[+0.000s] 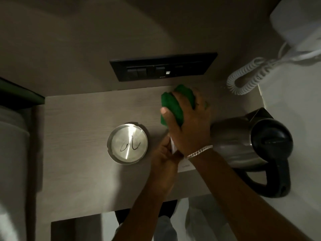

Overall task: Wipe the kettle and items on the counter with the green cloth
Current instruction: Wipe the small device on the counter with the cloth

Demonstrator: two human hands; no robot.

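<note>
My right hand [188, 126] grips a bunched green cloth [171, 105] and presses it over a white card-like item [186, 165] standing on the wooden counter [78, 119]. My left hand [163, 153] holds that white item from its near left side, mostly under my right wrist. The steel kettle [234, 141] with a black lid and black handle sits on the counter just right of my hands, touching neither. A round steel dish [127, 143] rests on the counter left of my hands.
A black switch and socket panel [163, 66] is set in the wall behind the counter. A white coiled cord [246, 79] hangs from a wall-mounted white unit [298, 23] at the upper right. A pale cylinder [12, 145] stands at the left edge.
</note>
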